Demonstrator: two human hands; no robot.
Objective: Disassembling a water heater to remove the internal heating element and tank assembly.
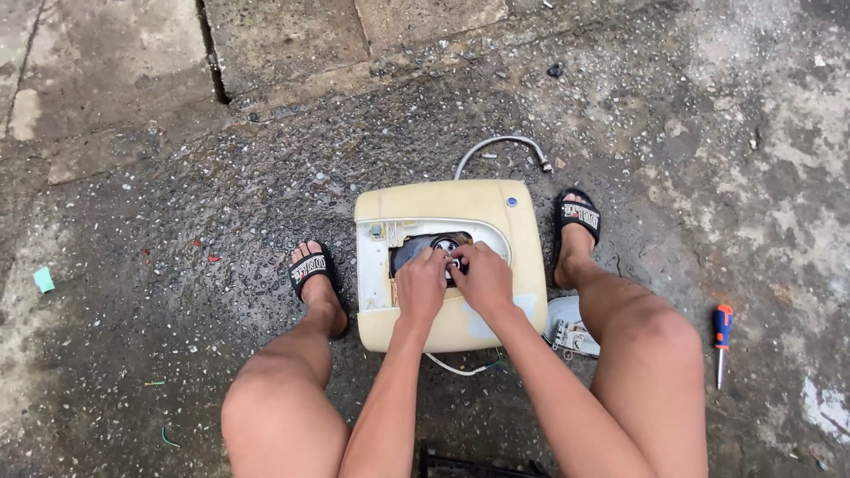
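Cream-coloured appliance casing [460, 205] lies flat on the wet concrete ground [142, 265] between the person's two sandalled feet, the left foot [312, 276] just beside its left edge and the right foot [575, 232] just beside its upper right corner. Both hands meet over the dark opening [409, 250] cut in the casing's upper face. The left hand [421, 285] curls its fingers down into that opening, pressing on the round dark part [445, 242] inside; the right hand [482, 276] does the same from the other side, touching the left at the fingertips. Whether either hand pinches a small piece cannot be told, since the fingers cover the spot.

The casing is nearly square with rounded corners, its slightly longer axis running left to right across the person's front, its opening toward the left half. A grey flexible hose [496, 144] arcs out from behind the far edge. A white cover piece [571, 326] lies touching the casing's lower right corner, and an orange-and-blue screwdriver [722, 341] lies well apart to its right, pointing toward the person.
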